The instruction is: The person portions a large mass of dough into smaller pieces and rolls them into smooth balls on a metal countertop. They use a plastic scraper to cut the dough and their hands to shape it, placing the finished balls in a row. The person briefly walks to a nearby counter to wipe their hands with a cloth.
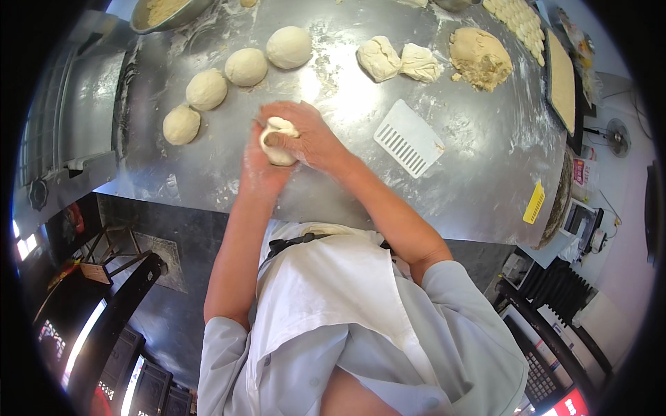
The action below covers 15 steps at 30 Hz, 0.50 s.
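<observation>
Both my hands are around one piece of pale dough over the near part of a floured metal table. My left hand cups the dough from the left and below, slightly blurred. My right hand lies over its top and right side, the thumb pressed into the folded middle. Beyond them a slanting row of rounded dough balls rests on the metal. Two rough dough pieces touch each other farther right, beside a crumbly yellowish mass. A white slotted plastic scraper lies right of my hands.
A metal bowl with a yellowish filling stands at the far left, above a metal machine beside the table. Many small dough pieces and a dark-rimmed tray are at the far right. A yellow slotted tool lies near the right edge.
</observation>
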### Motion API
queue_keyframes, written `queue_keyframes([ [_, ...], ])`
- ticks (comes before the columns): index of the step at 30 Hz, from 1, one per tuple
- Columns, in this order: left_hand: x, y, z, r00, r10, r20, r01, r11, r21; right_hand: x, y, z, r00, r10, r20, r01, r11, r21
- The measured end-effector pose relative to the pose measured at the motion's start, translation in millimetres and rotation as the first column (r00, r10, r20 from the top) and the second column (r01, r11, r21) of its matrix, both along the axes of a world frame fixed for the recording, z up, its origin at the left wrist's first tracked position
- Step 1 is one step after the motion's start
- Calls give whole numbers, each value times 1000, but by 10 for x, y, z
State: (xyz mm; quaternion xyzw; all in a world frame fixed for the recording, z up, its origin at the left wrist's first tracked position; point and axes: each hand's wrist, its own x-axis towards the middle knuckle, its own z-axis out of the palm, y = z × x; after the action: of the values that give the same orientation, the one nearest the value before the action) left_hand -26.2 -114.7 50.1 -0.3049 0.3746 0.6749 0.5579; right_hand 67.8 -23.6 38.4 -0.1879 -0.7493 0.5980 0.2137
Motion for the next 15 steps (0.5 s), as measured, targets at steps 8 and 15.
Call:
queue_keyframes([
  [8, -120, 275, -280, -634, -487, -601, -152, 840, -520, 499, 1468, -11, 761, -475, 441, -60, 625, 778],
  [15, 98, 11, 127, -181, -420, -890, -21, 906, -423, 623, 1515, -326, 855, -414, 312, 241, 851, 467],
])
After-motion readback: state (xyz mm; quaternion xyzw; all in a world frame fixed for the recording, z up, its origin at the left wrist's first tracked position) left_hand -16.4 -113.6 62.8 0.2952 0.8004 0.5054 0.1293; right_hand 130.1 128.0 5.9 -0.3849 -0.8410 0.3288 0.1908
